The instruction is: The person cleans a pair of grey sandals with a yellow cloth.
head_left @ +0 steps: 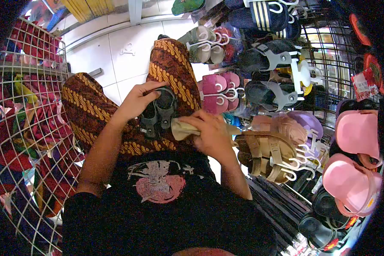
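Note:
A pair of small black sandals (165,100) with straps rests on my lap, over the brown and yellow batik trousers (175,59). My left hand (138,101) grips the pair at its far end, thumb and fingers closed on the dark material. Just to the right, my right hand (212,133) is closed around a pale yellowish cloth (182,129). The cloth bunches out from the fingers and hangs beside the near end of the sandals. Some of the right fingers are blurred.
On the right, a rack holds hanging footwear: pink slippers (214,83), brown sandals (266,147), black sandals (260,57) and pink clogs (357,132). A wire grid basket (34,77) of red fabric items stands at left. A white hanger (128,49) lies on the tiled floor (100,53).

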